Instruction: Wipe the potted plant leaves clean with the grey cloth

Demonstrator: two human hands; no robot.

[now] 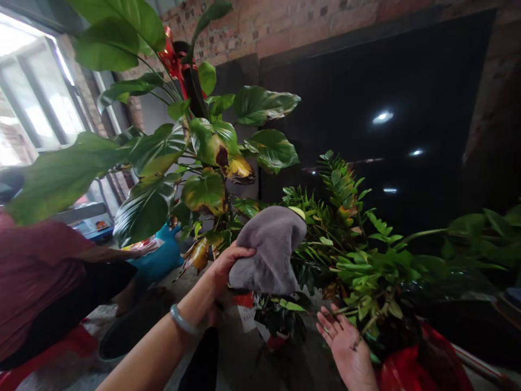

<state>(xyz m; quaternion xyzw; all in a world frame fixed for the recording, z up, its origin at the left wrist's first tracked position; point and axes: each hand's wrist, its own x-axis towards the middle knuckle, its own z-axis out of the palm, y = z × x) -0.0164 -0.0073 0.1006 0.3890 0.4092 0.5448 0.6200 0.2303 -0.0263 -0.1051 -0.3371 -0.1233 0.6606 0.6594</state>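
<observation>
A grey fluffy cloth (271, 250) hangs in my left hand (233, 263), thumb on top and the other fingers hidden under it. A strip of yellow-green edging shows at the cloth's upper right corner. My right hand (345, 339) is palm up, fingers stretched out, beside the leafy stems of a bushy green plant (362, 266). Thin stems cross close to its fingers and palm; whether they touch I cannot tell. Beyond the cloth rises a tall large-leaved plant (214, 138), some of its leaves yellow and brown.
Left of me, a person in a pink shirt (44, 266) sits by a turquoise object (163, 252). A dark tub (130, 331) stands on the floor. Red wrapping (423, 364) surrounds the right plant's base. A glossy black panel (366, 119) leans against the brick wall (301, 24).
</observation>
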